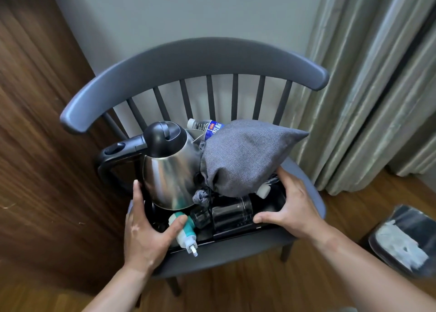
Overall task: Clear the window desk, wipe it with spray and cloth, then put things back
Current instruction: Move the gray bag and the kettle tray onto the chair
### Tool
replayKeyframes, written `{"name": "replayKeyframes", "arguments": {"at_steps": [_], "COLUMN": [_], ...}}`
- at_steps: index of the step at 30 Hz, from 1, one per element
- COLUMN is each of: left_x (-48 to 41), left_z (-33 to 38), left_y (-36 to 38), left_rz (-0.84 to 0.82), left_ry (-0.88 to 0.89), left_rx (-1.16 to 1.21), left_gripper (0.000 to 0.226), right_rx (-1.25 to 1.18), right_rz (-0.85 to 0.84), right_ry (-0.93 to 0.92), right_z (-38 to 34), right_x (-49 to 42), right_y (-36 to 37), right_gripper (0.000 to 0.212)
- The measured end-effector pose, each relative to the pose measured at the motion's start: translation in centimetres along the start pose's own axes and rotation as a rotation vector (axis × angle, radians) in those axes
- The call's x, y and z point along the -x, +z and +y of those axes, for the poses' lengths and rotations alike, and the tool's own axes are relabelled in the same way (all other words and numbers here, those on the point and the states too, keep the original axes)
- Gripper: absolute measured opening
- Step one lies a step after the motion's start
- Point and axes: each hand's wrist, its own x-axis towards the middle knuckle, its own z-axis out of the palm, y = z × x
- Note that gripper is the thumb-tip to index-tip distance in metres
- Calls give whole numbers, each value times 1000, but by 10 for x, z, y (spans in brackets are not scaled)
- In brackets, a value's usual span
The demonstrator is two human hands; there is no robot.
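I hold one black tray on the chair seat, its long axis running left to right. My left hand grips its near left corner, thumb on one white-and-teal plug. My right hand clasps the right edge, thumb hooked over the near rim. On the tray are one upright kettle, handle pointing left, one grey bag at the far right and two glasses along the near edge. There are also two bottles; the far bottle has a blue label with white characters I cannot read.

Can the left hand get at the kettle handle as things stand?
Probably yes: the kettle handle juts out uncovered just beyond the left hand, though that hand now grips the tray.
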Motion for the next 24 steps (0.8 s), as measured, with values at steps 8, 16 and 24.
{"name": "replayKeyframes", "arguments": {"at_steps": [8, 16, 24], "left_x": [-2, -5, -14], "left_z": [5, 6, 3], "left_y": [7, 11, 16], "left_rz": [-33, -67, -84], "left_ry": [-24, -41, -53], "left_rx": [-38, -109, -173], "left_gripper": [136, 134, 133], "right_rx": [-1, 35, 84], "right_rz": [-11, -57, -100], "right_ry": [7, 13, 37], "right_z": [8, 13, 15], "right_x": [-3, -12, -18], "right_y": [4, 3, 0], "right_gripper": [144, 150, 153]}}
